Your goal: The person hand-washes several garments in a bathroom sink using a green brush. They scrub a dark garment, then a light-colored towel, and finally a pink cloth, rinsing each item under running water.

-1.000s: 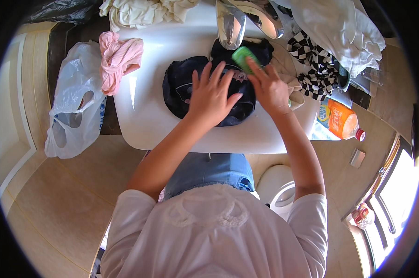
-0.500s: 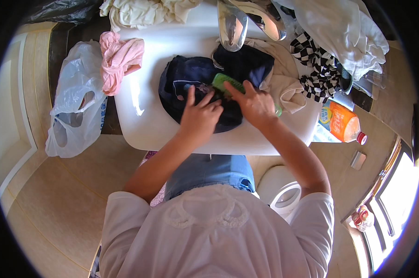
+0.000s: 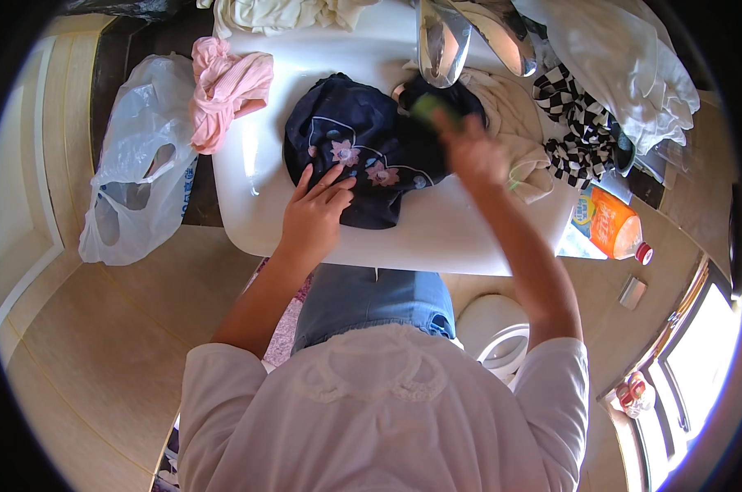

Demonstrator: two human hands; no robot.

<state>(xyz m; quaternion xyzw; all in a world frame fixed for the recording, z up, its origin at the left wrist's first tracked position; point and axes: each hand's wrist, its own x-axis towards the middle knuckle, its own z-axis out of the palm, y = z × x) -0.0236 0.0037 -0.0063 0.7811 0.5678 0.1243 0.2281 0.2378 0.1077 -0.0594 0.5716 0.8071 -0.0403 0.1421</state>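
A dark navy garment (image 3: 328, 111) with pink embroidered flowers and pale blue trim lies bunched in the white sink (image 3: 248, 217). My left hand (image 3: 315, 215) rests flat on its near left part, fingers spread. Smeared by motion, my right hand (image 3: 476, 156) is closed around a green brush (image 3: 425, 107) over the garment's right side. The brush's pale green handle end shows below the hand, while its bristles cannot be made out. A beige cloth (image 3: 510, 115) lies in the sink to the right, beside the navy fabric.
The metal faucet (image 3: 443, 49) juts over the far side. Pink cloth (image 3: 227, 90) and a white plastic bag (image 3: 137, 164) hang at left. Checkered fabric (image 3: 580, 119), white cloth (image 3: 633, 66) and an orange bottle (image 3: 615, 225) sit at right. Cream cloth (image 3: 289, 12) lies behind.
My right hand and the brush have moved right and away from my left hand. My left hand has shifted left, and the navy garment is spread wider, showing its flowers.
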